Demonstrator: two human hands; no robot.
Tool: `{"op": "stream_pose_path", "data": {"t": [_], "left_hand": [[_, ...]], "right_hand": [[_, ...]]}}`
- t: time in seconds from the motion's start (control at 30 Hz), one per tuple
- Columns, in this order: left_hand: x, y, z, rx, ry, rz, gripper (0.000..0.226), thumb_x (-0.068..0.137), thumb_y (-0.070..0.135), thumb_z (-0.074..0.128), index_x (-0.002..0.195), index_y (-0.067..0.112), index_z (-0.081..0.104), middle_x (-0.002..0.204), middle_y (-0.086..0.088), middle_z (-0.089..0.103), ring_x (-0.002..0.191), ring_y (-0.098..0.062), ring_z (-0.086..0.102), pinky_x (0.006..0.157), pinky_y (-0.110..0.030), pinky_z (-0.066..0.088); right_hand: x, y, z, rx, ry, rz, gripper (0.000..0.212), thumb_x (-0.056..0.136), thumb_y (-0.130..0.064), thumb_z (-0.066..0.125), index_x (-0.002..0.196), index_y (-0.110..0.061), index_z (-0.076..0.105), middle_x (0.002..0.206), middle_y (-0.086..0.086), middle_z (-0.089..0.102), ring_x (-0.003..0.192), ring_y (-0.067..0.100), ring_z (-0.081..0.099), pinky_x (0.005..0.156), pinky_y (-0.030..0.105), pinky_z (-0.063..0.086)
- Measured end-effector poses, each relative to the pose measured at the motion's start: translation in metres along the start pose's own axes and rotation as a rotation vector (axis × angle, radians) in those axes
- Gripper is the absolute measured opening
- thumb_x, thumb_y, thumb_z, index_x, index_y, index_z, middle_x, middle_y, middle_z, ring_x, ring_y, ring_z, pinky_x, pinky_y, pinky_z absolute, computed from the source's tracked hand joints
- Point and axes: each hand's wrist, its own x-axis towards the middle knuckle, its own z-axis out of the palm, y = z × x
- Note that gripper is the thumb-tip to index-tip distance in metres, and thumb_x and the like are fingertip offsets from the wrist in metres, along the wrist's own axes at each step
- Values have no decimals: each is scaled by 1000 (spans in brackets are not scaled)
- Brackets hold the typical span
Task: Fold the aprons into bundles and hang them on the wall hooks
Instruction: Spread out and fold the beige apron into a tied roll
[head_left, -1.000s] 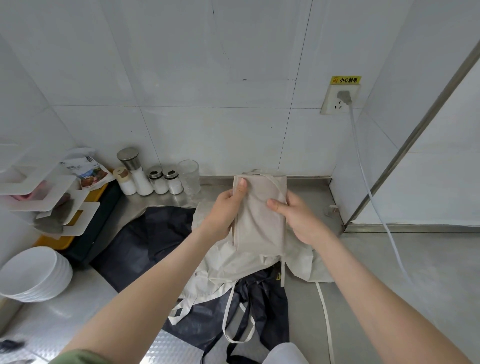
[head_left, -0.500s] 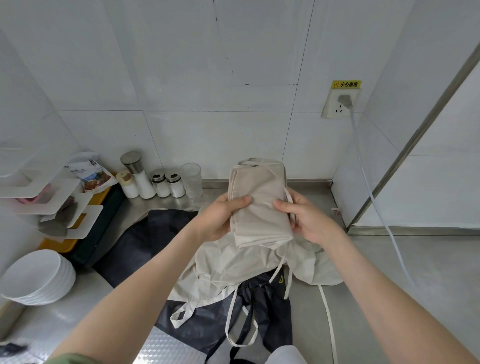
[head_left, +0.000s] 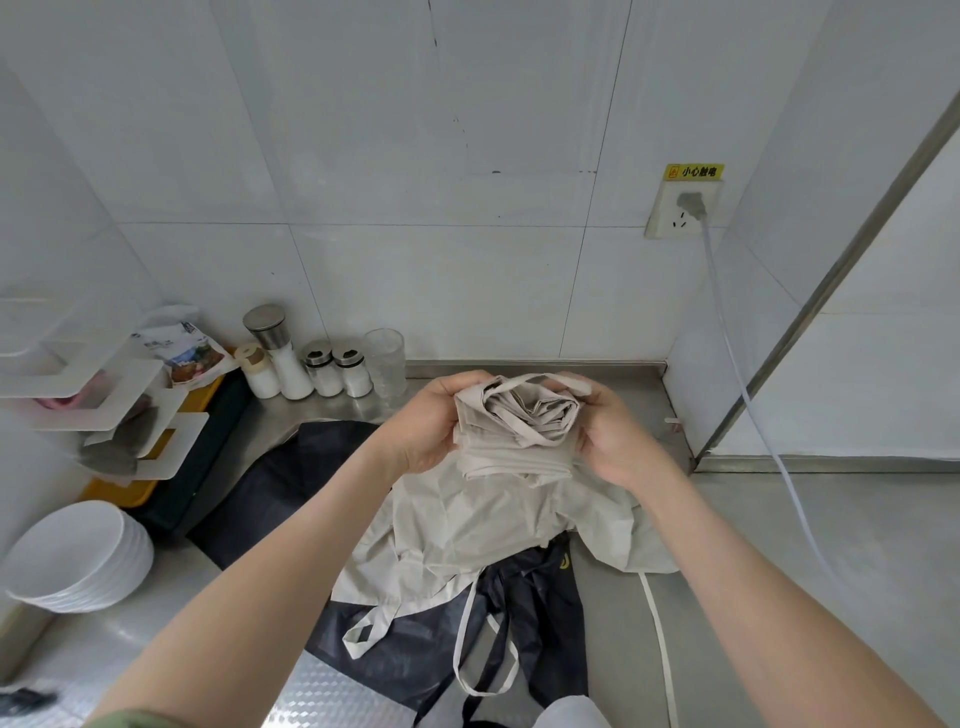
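Observation:
A beige apron bundle (head_left: 517, 431), folded thick with its straps wound across the top, is held above the steel counter. My left hand (head_left: 428, 431) grips its left side, and my right hand (head_left: 613, 431) grips its right side with the thumb over a strap. Beneath it lies an unfolded beige apron (head_left: 483, 530), spread loosely with its ties trailing toward me. Under and around that one lies a dark navy apron (head_left: 291, 488). No wall hooks are in view.
Salt and spice shakers (head_left: 291, 364) and a glass (head_left: 385, 361) stand at the back wall. Stacked white bowls (head_left: 78, 556) sit at the left, below a white rack (head_left: 104, 405). A socket (head_left: 680, 210) with a cable hanging down is on the right.
The flat folded beige piece has been folded over into a thick bundle with the straps across its top. Both hands shifted from its middle to its sides.

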Motion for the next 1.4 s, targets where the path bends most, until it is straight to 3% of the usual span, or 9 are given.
{"op": "stream_pose_path", "data": {"t": [0.13,0.43,0.53,0.67,0.77,0.93,1.07,1.2,1.4], "left_hand": [[0,-1,2,-66,8,42,27,91,14,50,97,15,76,108,-18,65,107,-36,54,98,-51,33],[-14,6,2,-265,-198,21,49,85,-16,36,59,8,70,74,-13,69,71,-23,71,64,-30,59],[-15,3,-1,-519,-236,48,9,84,10,59,84,4,65,107,-22,66,100,-36,66,81,-43,57],[-5,9,12,-242,0,-158,76,75,66,56,125,8,53,125,-18,62,112,-34,62,86,-46,54],[0,13,33,57,45,-242,48,84,54,59,112,16,63,102,-3,72,91,-17,70,74,-33,57],[9,7,31,8,236,-99,5,91,13,64,95,9,63,76,1,72,65,-10,69,56,-21,53],[13,7,27,-37,279,38,6,94,6,58,100,7,59,90,-6,71,77,-16,70,76,-30,57],[16,6,24,80,350,91,28,95,17,60,117,4,47,118,-15,63,103,-24,65,88,-37,55],[13,2,32,73,167,120,57,85,30,71,129,8,42,129,-14,58,115,-25,61,98,-45,50]], "right_hand": [[-6,-9,-2,61,-100,46,40,75,3,57,81,-30,79,87,-3,73,80,20,67,72,35,53],[-7,-29,3,138,85,29,48,81,7,35,42,-13,53,50,7,55,43,15,53,41,17,42],[-2,-26,-9,83,240,-123,46,78,9,38,45,-20,51,63,6,48,59,17,48,51,21,39],[-3,-22,-12,-413,238,-354,43,71,14,40,51,-19,56,58,-8,53,56,3,47,57,15,38],[-2,-17,0,-565,161,-454,23,64,4,43,58,-13,58,75,3,56,69,4,52,69,18,40],[-6,-15,-7,-397,75,-283,13,60,0,48,60,-7,60,99,6,63,91,11,60,81,22,45],[-11,-16,-27,150,-50,-66,22,64,-27,74,68,-7,65,82,16,61,85,30,64,76,39,53],[-6,-15,-38,-94,-7,111,72,79,-75,47,64,-6,59,105,32,54,118,37,53,105,49,37],[-6,-26,-4,-170,96,7,42,81,-37,64,115,-13,56,117,8,67,105,19,65,97,35,49]]}}
